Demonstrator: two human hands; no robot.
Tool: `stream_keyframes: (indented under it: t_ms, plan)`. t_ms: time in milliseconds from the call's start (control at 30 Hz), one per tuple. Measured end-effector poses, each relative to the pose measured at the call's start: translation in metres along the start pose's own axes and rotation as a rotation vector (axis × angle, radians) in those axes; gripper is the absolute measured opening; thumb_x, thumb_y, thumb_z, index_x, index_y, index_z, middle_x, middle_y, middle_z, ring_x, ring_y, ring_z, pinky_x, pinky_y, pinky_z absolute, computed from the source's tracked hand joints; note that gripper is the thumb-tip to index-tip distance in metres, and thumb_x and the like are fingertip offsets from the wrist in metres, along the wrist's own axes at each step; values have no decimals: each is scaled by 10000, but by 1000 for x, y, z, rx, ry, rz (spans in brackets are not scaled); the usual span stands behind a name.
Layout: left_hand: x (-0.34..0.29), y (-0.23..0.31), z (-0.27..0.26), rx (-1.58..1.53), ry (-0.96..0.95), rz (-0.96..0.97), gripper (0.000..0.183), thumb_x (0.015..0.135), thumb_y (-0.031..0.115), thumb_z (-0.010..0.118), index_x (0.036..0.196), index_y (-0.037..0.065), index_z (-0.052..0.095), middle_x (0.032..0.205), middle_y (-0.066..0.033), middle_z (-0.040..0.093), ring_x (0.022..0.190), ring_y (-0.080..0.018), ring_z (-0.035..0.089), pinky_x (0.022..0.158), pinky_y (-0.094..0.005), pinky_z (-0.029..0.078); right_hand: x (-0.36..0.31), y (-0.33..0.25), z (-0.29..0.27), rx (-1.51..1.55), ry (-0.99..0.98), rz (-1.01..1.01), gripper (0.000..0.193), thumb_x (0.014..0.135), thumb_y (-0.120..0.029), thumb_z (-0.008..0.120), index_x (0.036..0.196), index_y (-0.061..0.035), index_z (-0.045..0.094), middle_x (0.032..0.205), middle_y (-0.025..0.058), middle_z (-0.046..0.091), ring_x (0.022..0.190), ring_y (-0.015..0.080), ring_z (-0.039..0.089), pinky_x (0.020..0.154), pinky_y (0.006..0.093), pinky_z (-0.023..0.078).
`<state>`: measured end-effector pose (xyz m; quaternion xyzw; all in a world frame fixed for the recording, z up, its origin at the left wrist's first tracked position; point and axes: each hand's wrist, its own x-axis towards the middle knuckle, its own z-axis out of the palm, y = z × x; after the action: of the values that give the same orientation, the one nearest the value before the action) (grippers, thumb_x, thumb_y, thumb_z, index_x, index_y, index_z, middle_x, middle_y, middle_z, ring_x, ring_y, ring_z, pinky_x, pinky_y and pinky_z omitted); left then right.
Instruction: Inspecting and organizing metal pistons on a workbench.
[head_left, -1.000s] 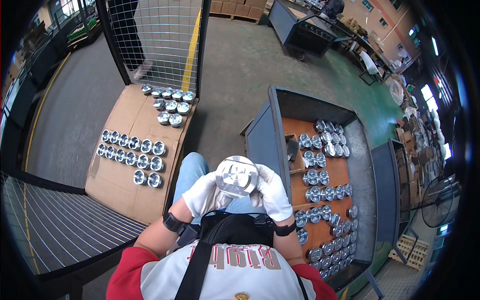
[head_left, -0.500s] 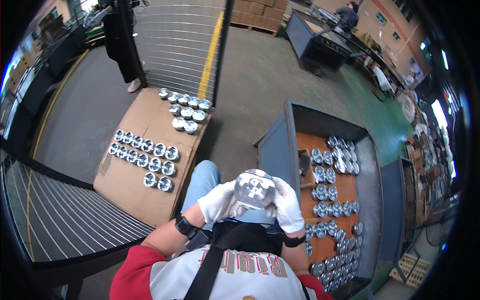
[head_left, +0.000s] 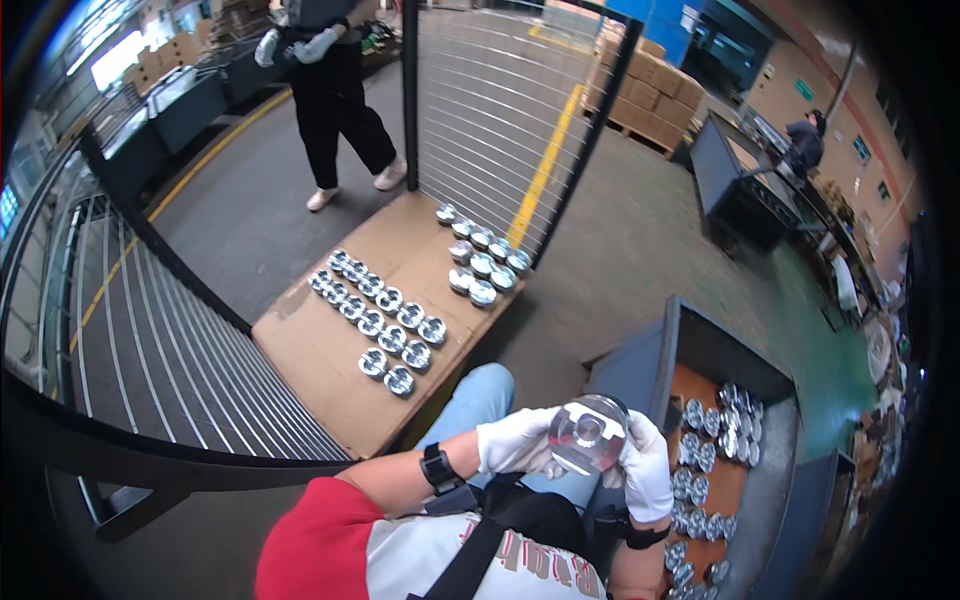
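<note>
Holding one piston (head_left: 588,432) up over the lap, with the left hand (head_left: 527,441) and the right hand (head_left: 646,468) closed on its opposite sides, both gloved, fingers snug at the edge. Not resting on anything, just gripped between the two.

Looking roughly midway, at a guess: plenty set out on the cardboard (head_left: 312,372), plenty sitting in the bin (head_left: 632,352), plus this one, not yet put down anywhere. Can't tell which lot counts as done and which as left, so take that with a pinch of salt.

As for containers: to the left, a cart with mesh sides (head_left: 498,125), lined with that cardboard and carrying neat rows (head_left: 390,300), plus a smaller bunch (head_left: 482,265) at the far corner by the mesh. To the right, the grey bin, brownish-orange inside, loaded with more pistons (head_left: 740,425) in pairs, rows and clusters. Partly hidden behind the right arm, so no counting those.
</note>
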<state>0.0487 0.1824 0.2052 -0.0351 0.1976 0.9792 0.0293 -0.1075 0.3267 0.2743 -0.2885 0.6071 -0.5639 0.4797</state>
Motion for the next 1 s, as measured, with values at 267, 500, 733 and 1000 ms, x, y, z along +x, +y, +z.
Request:
stream_keyframes:
  t_ms: [267, 500, 733, 1000]
  plan:
    - [4, -8, -6, -42, -68, -40, 480, 990, 459, 511, 1285, 81, 484, 1074, -76, 642, 788, -166, 678, 635, -292, 599, -1, -5, -9, -150, -16, 64, 217, 931, -199, 662, 1061, -34, 608, 723, 34, 655, 442, 83, 565, 370, 194, 420]
    - [8, -11, -19, -53, -123, 12, 554, 975, 493, 520, 1304, 48, 491, 1035, -90, 664, 790, -172, 682, 651, -304, 605, 5, -24, -3, -145, -71, 82, 192, 981, -144, 585, 1130, -23, 570, 764, 42, 661, 476, 80, 584, 415, 178, 440]
    - [-18, 1, -11, -84, 2, 60, 525, 962, 480, 550, 1298, 77, 520, 1053, -68, 685, 688, -110, 658, 536, -225, 524, 20, 17, 17, 54, -8, -79, 290, 910, -187, 698, 1110, 4, 610, 772, 44, 680, 467, 77, 575, 404, 182, 440]
    - [-15, -16, -47, -294, -48, 108, 338, 998, 302, 546, 1258, 85, 546, 1165, -63, 663, 972, -161, 690, 779, -283, 600, 21, 27, 38, -32, 54, -4, 290, 929, -244, 677, 1098, -13, 633, 749, 19, 663, 481, 40, 545, 385, 158, 375]
